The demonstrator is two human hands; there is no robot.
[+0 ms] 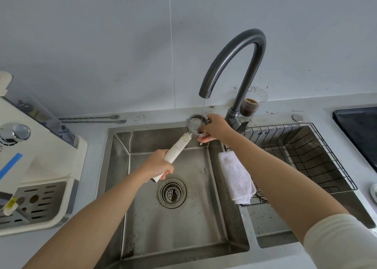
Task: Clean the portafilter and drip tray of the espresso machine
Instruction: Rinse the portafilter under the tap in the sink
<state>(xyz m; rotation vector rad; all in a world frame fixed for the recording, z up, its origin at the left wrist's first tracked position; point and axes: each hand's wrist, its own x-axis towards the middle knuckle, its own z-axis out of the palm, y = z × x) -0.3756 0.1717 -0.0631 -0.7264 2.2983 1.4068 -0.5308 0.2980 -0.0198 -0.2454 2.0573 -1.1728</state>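
The portafilter (179, 144) has a white handle and a metal basket, and it is held over the steel sink (118, 146). My left hand (157, 165) grips the handle. My right hand (214, 129) holds the basket's right rim, fingers at and under the metal head. A thin stream of water falls from the dark faucet (234, 58) into the basket. The cream espresso machine (40, 156) stands at the left, with its slotted drip tray (36, 201) in place at its base.
A white cloth (236, 177) hangs over the divider between the two basins. A black wire rack (302, 154) sits in the right basin. A plastic cup of dark liquid (252, 103) stands behind the faucet. Two long spoons (91, 119) lie on the counter. A dark cooktop (359, 132) is far right.
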